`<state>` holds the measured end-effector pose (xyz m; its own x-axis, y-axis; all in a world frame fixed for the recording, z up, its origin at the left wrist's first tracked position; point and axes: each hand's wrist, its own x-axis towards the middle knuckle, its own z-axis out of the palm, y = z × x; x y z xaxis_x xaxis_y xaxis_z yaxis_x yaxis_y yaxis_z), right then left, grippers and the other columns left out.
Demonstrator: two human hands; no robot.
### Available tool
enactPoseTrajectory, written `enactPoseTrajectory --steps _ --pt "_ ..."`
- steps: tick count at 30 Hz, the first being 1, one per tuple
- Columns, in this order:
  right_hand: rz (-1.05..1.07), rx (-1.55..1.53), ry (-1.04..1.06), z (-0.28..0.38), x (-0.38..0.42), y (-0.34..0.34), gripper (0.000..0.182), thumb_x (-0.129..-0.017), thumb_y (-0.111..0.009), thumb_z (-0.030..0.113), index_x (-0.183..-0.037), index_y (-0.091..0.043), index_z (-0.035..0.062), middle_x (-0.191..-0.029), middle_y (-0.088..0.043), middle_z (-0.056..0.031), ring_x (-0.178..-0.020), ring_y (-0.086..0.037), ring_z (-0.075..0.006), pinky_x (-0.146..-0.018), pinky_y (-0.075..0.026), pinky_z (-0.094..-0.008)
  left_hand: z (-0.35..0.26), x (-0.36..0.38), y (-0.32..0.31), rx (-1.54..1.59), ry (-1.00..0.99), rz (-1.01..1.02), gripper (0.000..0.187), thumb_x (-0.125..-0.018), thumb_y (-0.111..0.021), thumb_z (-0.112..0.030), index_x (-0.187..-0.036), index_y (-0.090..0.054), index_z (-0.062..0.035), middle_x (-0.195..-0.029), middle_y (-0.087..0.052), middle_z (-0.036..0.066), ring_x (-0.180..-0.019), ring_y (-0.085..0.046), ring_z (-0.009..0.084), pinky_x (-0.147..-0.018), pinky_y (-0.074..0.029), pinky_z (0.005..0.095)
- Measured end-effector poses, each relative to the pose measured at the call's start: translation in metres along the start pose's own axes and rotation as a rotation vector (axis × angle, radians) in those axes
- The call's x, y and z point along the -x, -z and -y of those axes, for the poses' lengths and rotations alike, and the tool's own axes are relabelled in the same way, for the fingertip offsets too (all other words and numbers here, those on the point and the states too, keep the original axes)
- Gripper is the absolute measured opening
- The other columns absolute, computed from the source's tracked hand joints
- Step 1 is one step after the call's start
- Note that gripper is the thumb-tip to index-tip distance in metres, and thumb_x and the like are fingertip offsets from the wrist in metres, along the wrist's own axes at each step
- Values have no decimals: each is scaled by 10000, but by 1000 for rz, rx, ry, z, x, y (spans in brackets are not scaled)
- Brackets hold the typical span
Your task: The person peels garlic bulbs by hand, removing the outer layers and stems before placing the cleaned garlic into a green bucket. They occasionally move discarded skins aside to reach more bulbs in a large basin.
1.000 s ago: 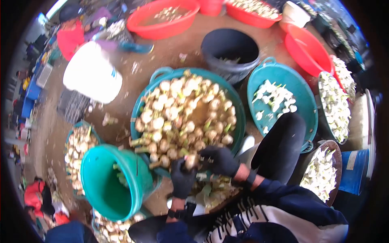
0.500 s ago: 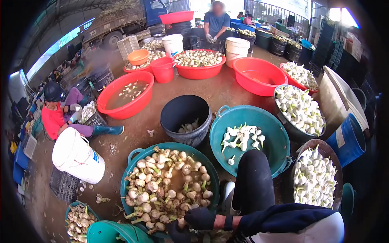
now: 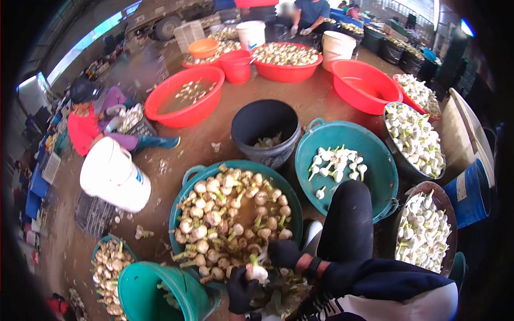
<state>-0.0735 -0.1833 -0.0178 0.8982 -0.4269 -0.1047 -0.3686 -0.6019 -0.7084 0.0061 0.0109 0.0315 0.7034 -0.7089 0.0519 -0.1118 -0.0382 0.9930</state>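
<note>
My left hand [image 3: 242,292], in a black glove, is closed around a garlic bulb [image 3: 257,274] whose green-and-white stem points up. Just above and to the right, my right hand [image 3: 284,253], also gloved in black, has its fingers curled by the stem and a pale strip of skin; what lies in its grip is hidden. Both hands are over the near edge of a green tub [image 3: 295,184] of brownish water and unpeeled garlic bulbs [image 3: 213,218]. Loose peelings [image 3: 286,294] lie below them, by my legs.
Right of the tub stands a green basin [image 3: 383,160] holding several white garlic bulbs; a black bucket [image 3: 265,115] is behind. A green bucket [image 3: 152,273] leans at left front. A white bucket [image 3: 115,174] stands near a seated co-worker [image 3: 83,125]. Peeled garlic [image 3: 423,231] fills a right-hand basin.
The camera has tilted down, so the scene sits higher and further right. My hands have moved slightly apart, and the garlic bulb in my left hand now shows clearly.
</note>
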Motion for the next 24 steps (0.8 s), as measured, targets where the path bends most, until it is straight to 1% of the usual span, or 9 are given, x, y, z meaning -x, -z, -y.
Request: enactPoseTrajectory --steps 3,5,7,10,11,14,17,20,24 --pt "93 148 -33 -31 -1 -2 182 -664 -654 224 -807 -657 112 -753 -643 -159 -707 -634 -365 -625 -503 -464 5 5 6 317 234 -34 492 -804 -643 -71 -1264 -490 14 -1181 -584 117 -1058 -584 227 -943 -458 367" --pt "28 95 21 -25 -3 10 218 -675 -642 166 -881 -675 106 -813 -647 -160 -765 -634 -359 -664 -505 -454 5 4 5 489 199 -35 546 -824 -608 -82 -1332 -428 6 -1214 -567 118 -1108 -557 220 -958 -450 368" --pt "-56 -42 137 -4 -7 32 269 -683 -635 96 -949 -674 89 -906 -644 -156 -845 -622 -348 -718 -500 -435 0 0 5 447 280 -108 542 -799 -569 -132 -1299 -431 24 -1126 -591 112 -1014 -596 206 -881 -496 338" --pt "-44 -209 338 40 -10 56 296 -685 -660 69 -981 -662 77 -977 -638 -133 -916 -600 -333 -781 -486 -416 4 -5 5 366 272 -133 467 -796 -535 -20 -1258 -475 15 -1091 -606 98 -982 -594 169 -863 -490 303" --pt "-34 -253 406 50 -11 59 299 -684 -672 71 -984 -658 75 -988 -636 -125 -929 -594 -329 -796 -481 -413 6 -5 7 465 267 -105 478 -808 -564 -21 -1275 -472 11 -1131 -595 105 -1005 -586 172 -875 -479 303" --pt "91 -243 445 59 -9 51 319 -683 -704 97 -998 -656 82 -1002 -637 -104 -971 -573 -321 -844 -463 -408 2 -7 2 191 206 -21 601 -763 -476 35 -1359 -408 -1 -1247 -535 119 -1128 -517 181 -967 -415 313" --pt "149 -325 439 56 -9 45 263 -700 -712 96 -959 -675 73 -916 -652 -122 -852 -613 -314 -752 -489 -391 -6 -9 -2 596 261 -25 674 -781 -524 27 -1422 -320 -27 -1307 -498 137 -1152 -498 189 -978 -408 316" --pt "154 -373 436 51 -4 36 206 -709 -712 96 -912 -691 70 -832 -655 -123 -769 -628 -305 -668 -497 -375 3 -6 -5 320 161 20 730 -800 -578 6 -1452 -254 -43 -1338 -474 146 -1166 -484 196 -982 -403 313" --pt "101 -378 391 47 4 25 163 -711 -704 92 -872 -701 72 -784 -654 -109 -745 -632 -302 -620 -497 -372 9 -4 -5 357 241 29 725 -817 -593 -9 -1453 -246 -39 -1330 -473 162 -1165 -485 204 -984 -403 318"
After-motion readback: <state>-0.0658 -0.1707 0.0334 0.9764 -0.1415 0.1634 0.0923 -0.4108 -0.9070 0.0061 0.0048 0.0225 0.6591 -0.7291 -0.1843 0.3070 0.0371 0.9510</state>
